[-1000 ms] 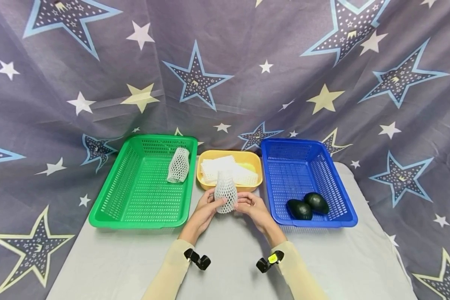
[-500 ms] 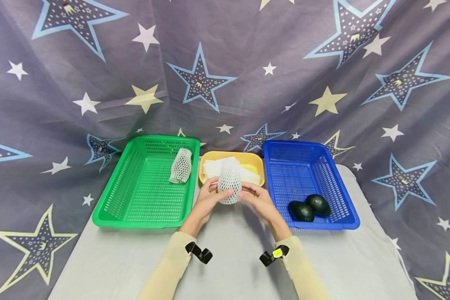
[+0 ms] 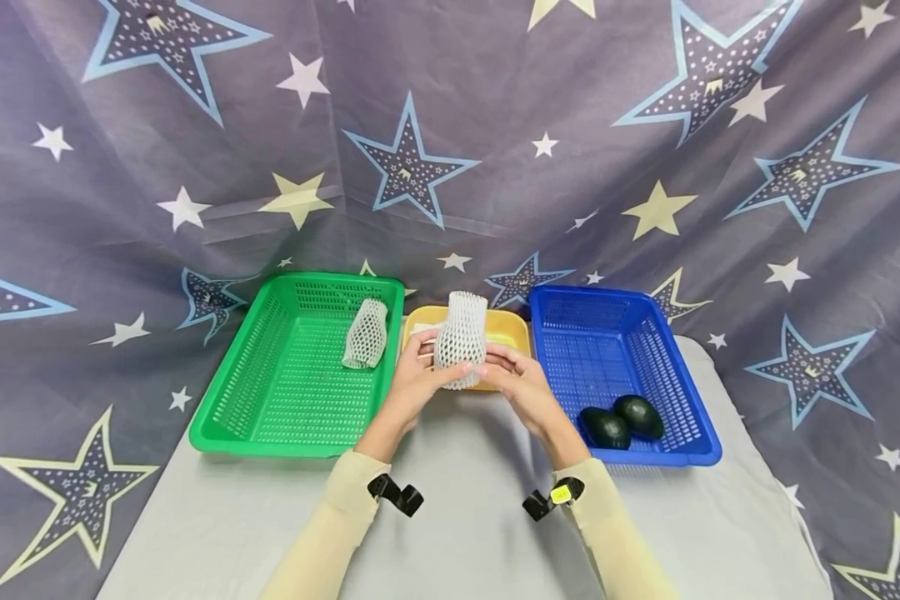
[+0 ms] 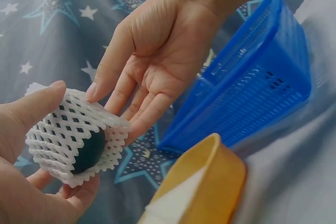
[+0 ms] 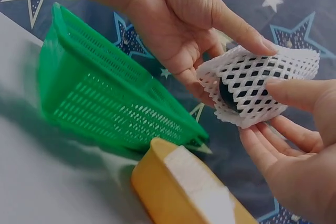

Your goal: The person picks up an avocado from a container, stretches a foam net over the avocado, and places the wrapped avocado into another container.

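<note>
Both hands hold an avocado (image 4: 88, 153) in a white foam net (image 3: 461, 342), raised over the front of the yellow basket (image 3: 512, 323). My left hand (image 3: 412, 379) grips the net from the left, thumb on the near side and fingers behind. From the other side my right hand (image 3: 523, 387) pinches it the same way. Dark green skin shows through the mesh and at the net's lower opening; the narrow upper end stands free. White foam nets (image 5: 191, 174) lie in the yellow basket, mostly hidden in the head view.
The green basket (image 3: 228, 333) on the left contains a fruit in a white foam net (image 3: 365, 335). Two bare avocados (image 3: 637, 417) lie at the front of the blue basket (image 3: 690, 379) on the right. A star-patterned cloth (image 3: 412, 58) hangs behind the grey table surface (image 3: 457, 517).
Both hands have lifted the netted avocado up and away from me, from in front of the yellow basket to over its front part. The view has shifted slightly.
</note>
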`<action>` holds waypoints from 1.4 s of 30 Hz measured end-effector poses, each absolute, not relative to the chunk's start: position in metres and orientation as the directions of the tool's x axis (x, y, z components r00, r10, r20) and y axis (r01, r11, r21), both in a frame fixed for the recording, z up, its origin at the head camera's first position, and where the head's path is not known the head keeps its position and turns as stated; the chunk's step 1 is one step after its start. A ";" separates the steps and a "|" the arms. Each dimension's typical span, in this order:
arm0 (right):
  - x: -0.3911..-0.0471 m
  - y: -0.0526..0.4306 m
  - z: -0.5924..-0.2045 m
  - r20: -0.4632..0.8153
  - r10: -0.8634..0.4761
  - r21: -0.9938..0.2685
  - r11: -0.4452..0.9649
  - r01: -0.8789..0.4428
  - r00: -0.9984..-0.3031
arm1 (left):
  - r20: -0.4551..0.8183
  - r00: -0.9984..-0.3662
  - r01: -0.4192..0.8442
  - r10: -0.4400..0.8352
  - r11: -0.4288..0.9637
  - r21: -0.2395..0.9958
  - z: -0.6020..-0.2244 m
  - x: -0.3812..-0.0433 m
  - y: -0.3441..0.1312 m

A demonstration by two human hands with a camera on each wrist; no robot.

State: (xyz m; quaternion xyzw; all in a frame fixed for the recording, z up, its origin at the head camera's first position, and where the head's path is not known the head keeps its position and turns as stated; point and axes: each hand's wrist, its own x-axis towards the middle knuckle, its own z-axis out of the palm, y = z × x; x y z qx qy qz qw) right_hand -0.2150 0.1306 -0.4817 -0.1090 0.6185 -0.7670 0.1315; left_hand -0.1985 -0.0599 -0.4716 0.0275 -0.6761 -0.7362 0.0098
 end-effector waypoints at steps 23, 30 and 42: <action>-0.231 0.063 -0.445 0.026 -0.449 -0.998 -0.058 0.000 -0.893 | -0.086 -0.996 -0.081 -0.034 -0.125 0.989 -0.445 -0.208 -0.137; -0.233 0.042 -0.452 -0.094 -0.422 -0.995 0.078 0.067 -0.902 | -0.100 -0.993 -0.093 -0.070 -0.097 0.991 -0.444 -0.205 -0.156; -0.234 0.008 -0.475 -0.247 -0.358 -0.955 0.247 0.163 -0.901 | -0.169 -0.968 -0.167 -0.184 -0.026 0.986 -0.441 -0.208 -0.184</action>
